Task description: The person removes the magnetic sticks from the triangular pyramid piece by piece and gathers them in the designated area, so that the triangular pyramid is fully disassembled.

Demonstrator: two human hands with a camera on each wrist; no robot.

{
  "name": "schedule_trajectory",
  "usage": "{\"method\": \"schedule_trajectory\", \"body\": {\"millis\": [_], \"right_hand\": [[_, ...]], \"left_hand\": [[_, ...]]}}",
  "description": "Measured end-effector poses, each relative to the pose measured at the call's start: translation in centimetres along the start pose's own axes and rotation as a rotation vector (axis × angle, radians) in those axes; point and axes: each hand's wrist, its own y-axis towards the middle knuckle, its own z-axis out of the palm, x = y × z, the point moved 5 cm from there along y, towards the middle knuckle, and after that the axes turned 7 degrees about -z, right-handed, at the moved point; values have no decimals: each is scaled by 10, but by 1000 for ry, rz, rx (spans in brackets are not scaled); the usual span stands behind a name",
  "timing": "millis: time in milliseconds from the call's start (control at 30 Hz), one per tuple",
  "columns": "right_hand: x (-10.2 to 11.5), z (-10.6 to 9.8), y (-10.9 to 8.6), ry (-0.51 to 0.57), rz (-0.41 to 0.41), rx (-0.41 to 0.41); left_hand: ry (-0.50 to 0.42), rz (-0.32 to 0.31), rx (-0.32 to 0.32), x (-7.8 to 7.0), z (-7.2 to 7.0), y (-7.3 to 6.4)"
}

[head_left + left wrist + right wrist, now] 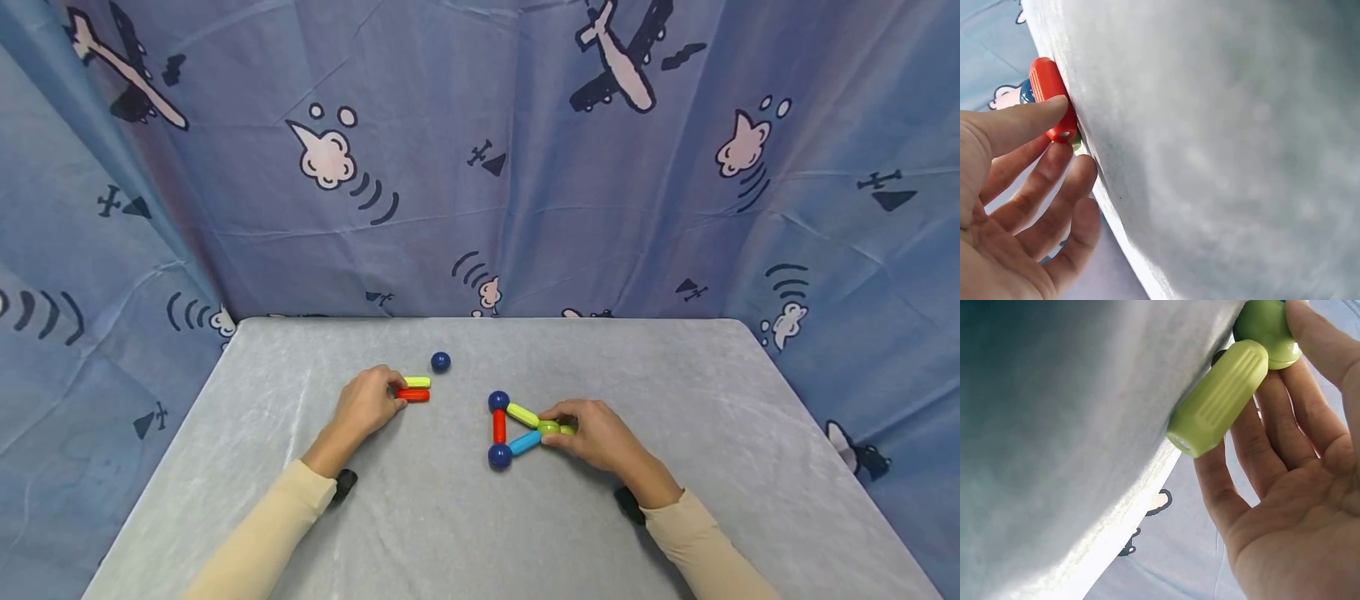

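In the head view my left hand (369, 402) pinches a red magnetic rod (415, 396), its thumb lying across the rod in the left wrist view. Right alongside is a yellow-green rod (417, 382), mostly hidden behind the red one from the wrist. My right hand (595, 433) holds a green ball (550, 427) between thumb and fingers. That ball forms one corner of a triangle with a yellow-green rod (522, 415), a blue rod (525, 442), a red rod (498, 427) and two dark blue balls (499, 456). Another green rod (1219, 400) extends from the green ball toward the palm.
A loose dark blue ball (441, 362) lies beyond the left hand, toward the back of the pale cloth-covered table (427, 533). Behind the table's far edge hangs a blue curtain (420, 167) printed with planes.
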Motion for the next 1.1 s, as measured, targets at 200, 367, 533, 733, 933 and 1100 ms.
{"method": "schedule_trajectory", "body": {"millis": [200,367,533,733,933,1100], "right_hand": [[-1,0,-1,1,6,-9],[-2,0,0,6,0,-6],[-2,0,1,6,-12,6],[3,-3,5,-19,-37,50],[18,-7,26,-62,-46,60],[23,0,41,-82,-61,97]], "left_hand": [[0,-7,-26,2,0,1],[-8,-10,-28,4,0,2],[-10,-11,-24,3,1,2],[-25,-11,-27,2,1,1],[-88,62,-122,-18,-5,-2],[-182,227,-49,-62,9,-7]]}}
